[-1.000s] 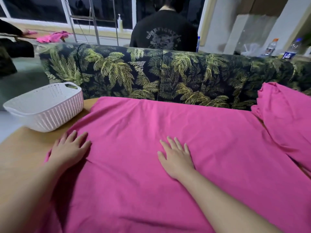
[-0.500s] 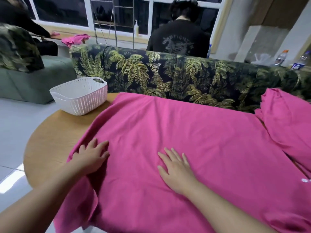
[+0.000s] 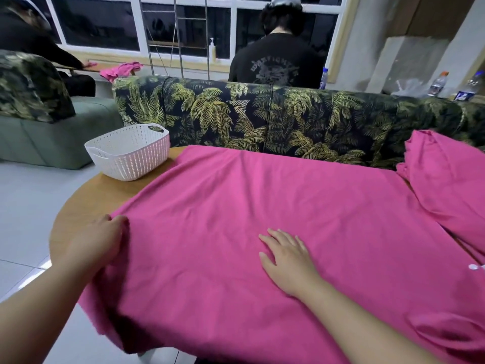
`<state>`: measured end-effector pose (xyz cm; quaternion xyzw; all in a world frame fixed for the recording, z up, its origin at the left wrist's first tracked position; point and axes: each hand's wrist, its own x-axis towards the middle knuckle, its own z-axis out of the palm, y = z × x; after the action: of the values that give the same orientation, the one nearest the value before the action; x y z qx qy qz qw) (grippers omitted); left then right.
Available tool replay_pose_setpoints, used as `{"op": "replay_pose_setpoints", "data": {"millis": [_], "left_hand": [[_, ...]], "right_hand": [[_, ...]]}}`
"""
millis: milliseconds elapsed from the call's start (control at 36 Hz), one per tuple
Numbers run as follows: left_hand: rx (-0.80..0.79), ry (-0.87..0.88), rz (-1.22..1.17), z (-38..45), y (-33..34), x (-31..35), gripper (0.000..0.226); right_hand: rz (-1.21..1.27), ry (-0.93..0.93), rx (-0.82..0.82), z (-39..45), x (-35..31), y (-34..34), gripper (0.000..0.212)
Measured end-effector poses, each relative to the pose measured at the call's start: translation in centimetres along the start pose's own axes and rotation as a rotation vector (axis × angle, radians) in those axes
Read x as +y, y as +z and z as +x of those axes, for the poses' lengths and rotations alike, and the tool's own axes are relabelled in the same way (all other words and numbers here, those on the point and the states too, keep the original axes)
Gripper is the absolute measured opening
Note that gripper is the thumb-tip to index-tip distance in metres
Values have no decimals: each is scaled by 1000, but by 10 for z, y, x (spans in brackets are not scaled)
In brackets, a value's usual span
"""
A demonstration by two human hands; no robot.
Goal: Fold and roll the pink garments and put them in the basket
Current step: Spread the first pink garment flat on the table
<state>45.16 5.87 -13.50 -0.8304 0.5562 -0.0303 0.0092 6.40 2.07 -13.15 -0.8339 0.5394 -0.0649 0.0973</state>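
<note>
A: Two hands in the head view, both on the pink garment [image 3: 262, 219]. It lies spread flat over most of the round wooden tabletop [image 3: 86, 203], near edge hanging off the front.

B: Left hand [image 3: 98, 243]?

A: At the garment's left edge. Fingers curled round a fold of the cloth, gripping it; the tips are hidden under the fabric. Cloth bunches slightly at that spot.

B: Right hand [image 3: 286, 256]?

A: Palm down near the middle of the garment, fingers [image 3: 278, 236] straight and slightly spread, pressing flat. Nothing held.

B: Basket?

A: White perforated basket [image 3: 128, 153] stands upright on the far left part of the tabletop, just beside the garment's far left corner; whether they touch, cannot tell. What shows of the inside holds no cloth.

B: Other garments?

A: Second pink piece [image 3: 446, 179] crumpled at the right, partly overlapping the spread one. Small white mark [image 3: 473, 267] at the right edge of the spread garment, too small to read.

B: Background?

A: Palm-print sofa [image 3: 262, 116] right behind the tabletop. Behind it a person in a black shirt [image 3: 275, 61], back turned. More pink cloth [image 3: 120, 70] on a far surface at left. Bottles [image 3: 437, 84] at far right.
</note>
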Motion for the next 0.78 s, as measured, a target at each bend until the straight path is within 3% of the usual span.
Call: {"op": "replay_pose_setpoints", "data": {"millis": [111,250,333,417,472,611,778], "left_hand": [[68,-33,-186,15,1,26,30],[-151,13,-173,14,2,62,55],[-152,54,-178,13,0,76,57],[-88,28,-241,25,-6,91,48],[0,32,-271,36,-10,104,42],[34,83,-231,77,-6,123,63],[20,-118,-268,133,2,100,84]], "right_hand": [[-19,19,82,10,-6,-2,41],[2,40,107,26,-7,-8,29],[26,58,122,31,-2,-11,28],[-9,169,179,38,11,-14,37],[-51,287,118,43,23,-15,51],[-29,422,-33,56,46,-13,61],[-42,425,-15,69,52,-13,59]]}}
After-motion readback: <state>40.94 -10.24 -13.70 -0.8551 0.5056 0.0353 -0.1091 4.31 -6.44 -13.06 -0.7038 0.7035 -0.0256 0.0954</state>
